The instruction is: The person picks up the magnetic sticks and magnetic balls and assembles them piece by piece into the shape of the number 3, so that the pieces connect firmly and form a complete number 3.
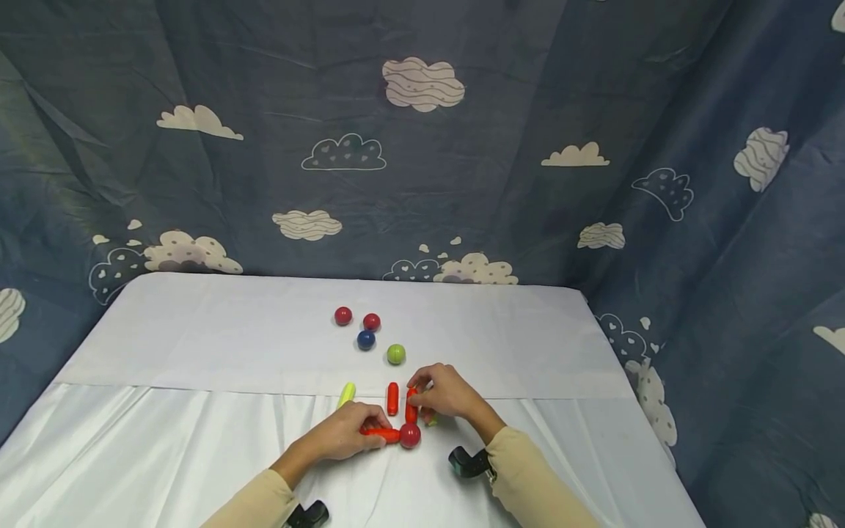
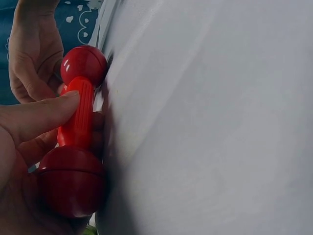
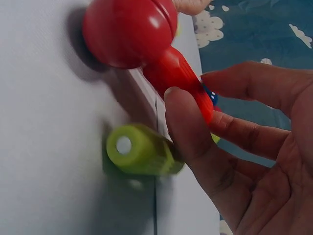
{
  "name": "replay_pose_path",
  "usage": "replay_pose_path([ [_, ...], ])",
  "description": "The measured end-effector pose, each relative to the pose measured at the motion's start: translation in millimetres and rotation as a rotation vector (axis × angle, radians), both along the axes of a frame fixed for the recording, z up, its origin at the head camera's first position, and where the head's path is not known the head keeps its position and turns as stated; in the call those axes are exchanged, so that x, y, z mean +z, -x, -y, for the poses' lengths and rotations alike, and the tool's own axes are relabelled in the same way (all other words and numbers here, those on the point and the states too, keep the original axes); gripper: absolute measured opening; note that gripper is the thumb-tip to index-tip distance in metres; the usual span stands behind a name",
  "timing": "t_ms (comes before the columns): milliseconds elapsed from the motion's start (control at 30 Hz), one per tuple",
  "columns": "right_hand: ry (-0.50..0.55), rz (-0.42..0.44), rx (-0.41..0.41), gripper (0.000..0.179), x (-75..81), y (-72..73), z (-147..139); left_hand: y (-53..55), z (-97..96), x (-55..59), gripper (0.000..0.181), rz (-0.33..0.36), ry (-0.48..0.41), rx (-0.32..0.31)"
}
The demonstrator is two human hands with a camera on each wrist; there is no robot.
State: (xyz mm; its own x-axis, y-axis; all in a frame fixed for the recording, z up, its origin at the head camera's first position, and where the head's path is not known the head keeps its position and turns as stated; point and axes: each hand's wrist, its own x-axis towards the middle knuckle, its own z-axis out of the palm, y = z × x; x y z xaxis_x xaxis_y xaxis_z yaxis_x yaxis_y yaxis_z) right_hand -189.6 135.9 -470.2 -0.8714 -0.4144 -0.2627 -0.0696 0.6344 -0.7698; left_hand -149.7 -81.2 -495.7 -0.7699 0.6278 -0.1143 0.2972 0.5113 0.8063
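My left hand (image 1: pixel 345 431) pinches a red ribbed rod (image 2: pixel 78 115) between thumb and fingers. That rod has a red ball (image 2: pixel 84 66) at its far end and another red ball (image 2: pixel 72 181) close to the palm, the latter covered by the hand in the head view. My right hand (image 1: pixel 447 392) grips a second red rod (image 3: pixel 178 83) by thumb and fingertips. Its near end meets the same red ball (image 1: pixel 410 435) as the left rod, forming a corner. Beneath the right hand lies a yellow-green rod (image 3: pixel 142 149), mostly hidden from the head.
A loose red rod (image 1: pixel 392 399) lies between the hands, and a yellow rod (image 1: pixel 346 394) beyond the left one. Farther back sit two red balls, one of them leftmost (image 1: pixel 342 316), a blue ball (image 1: pixel 366 339) and a green ball (image 1: pixel 396 354) on the white cloth (image 1: pixel 198 330).
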Motion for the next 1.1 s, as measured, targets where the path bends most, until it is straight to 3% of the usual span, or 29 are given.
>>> replay_pose_path([
  [400,-0.037,-0.033,-0.027,0.028,9.7,27.3,-0.5,2.3,2.4,1.7,0.012,0.003,0.006,0.009],
  [667,-0.042,-0.056,-0.012,0.032,6.9,49.2,3.0,2.7,2.4,1.1,0.012,0.041,0.002,0.024],
  [1100,-0.061,-0.099,0.026,0.029,6.6,74.0,11.4,0.5,0.7,1.5,0.012,0.023,-0.010,0.010],
])
